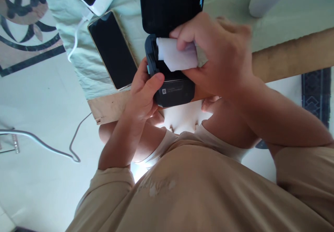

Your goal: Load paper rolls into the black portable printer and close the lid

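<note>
Beige shirt [198,190] fills the foreground; beyond it, left hand [144,96] clamps the black printer [174,89] steady at the table edge [109,108] while right hand [216,58] pinches its white paper roll [174,56], beside 1 phone [112,51].

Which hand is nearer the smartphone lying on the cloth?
Left. The left hand grips the black device just beside the smartphone; the right hand holds the white paper, farther away.

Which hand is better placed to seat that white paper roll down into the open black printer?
Right, probably. The right hand already pinches the white paper roll over the black printer, while the left hand grips the printer's side, steadying it.
</note>
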Motion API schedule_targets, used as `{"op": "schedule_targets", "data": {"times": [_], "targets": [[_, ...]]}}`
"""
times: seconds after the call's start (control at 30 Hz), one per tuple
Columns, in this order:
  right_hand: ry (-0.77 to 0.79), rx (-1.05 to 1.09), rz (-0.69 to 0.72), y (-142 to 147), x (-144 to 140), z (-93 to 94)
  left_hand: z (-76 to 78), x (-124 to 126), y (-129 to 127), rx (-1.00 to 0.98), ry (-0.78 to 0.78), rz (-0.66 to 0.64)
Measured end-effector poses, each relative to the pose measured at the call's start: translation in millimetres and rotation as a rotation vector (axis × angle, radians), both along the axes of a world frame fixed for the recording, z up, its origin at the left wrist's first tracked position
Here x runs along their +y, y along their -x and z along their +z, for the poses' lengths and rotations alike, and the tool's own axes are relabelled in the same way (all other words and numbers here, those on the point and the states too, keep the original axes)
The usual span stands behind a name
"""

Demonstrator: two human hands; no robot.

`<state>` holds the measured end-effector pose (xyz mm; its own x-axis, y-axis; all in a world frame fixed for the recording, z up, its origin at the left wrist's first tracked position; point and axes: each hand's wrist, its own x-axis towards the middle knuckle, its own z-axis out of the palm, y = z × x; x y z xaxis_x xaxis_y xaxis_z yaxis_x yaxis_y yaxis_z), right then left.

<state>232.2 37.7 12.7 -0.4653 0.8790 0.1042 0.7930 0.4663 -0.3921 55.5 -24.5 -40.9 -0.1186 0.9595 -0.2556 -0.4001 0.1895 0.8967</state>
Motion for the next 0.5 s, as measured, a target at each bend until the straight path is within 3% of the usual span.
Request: {"op": "schedule_targets", "data": {"times": [0.13, 0.3, 0.5], "targets": [[-0.079, 0.000, 0.045, 3.3, -3.1, -7.2, -1.1, 0.6, -0.7, 0.047, 0.032, -0.005], [-0.205, 0.157, -0.015, 6.1, -7.8, -21.2, -2.6, 0.0, 1.2, 0.042, -0.010, -0.007], [-0.332, 0.269, 0.059, 2.6, -7.7, -28.1, -4.6, 0.2, 2.7, -0.020, -0.047, -0.012]]}}
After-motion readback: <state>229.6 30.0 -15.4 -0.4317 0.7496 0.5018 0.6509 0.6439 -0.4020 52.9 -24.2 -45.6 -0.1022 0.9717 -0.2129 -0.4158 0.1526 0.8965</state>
